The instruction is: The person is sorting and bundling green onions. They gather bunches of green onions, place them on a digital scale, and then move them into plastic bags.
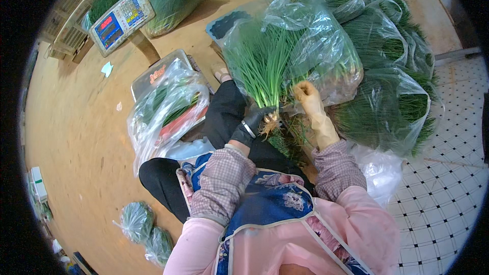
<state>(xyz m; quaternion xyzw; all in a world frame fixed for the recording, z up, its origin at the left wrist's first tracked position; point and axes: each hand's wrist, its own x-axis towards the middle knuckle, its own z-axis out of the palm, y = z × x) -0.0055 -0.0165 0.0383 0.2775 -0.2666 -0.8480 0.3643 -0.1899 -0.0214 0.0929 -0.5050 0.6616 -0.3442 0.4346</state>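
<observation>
My left hand (255, 120), in a black glove with a pale band at the wrist, grips a bunch of scallions (269, 72) just above its bulbs. The green leaves fan upward, and the stringy roots (270, 124) hang beside my fingers. My right hand (306, 93), in a tan rubber glove, is curled closed to the right of the bunch, with nothing visible in it. Just beyond it lies a large clear plastic bag (324, 49) of scallions, root ends towards me. Loose green trimmings (284, 143) lie below, between my legs and right forearm.
To the left, a platform scale (158, 72) carries a plastic bag of scallions (170, 103); its lit display (122, 21) stands behind. More bagged greens (386, 110) crowd the right side. Two small bags (138, 221) sit at lower left. A plastic crate (74, 23) stands far left.
</observation>
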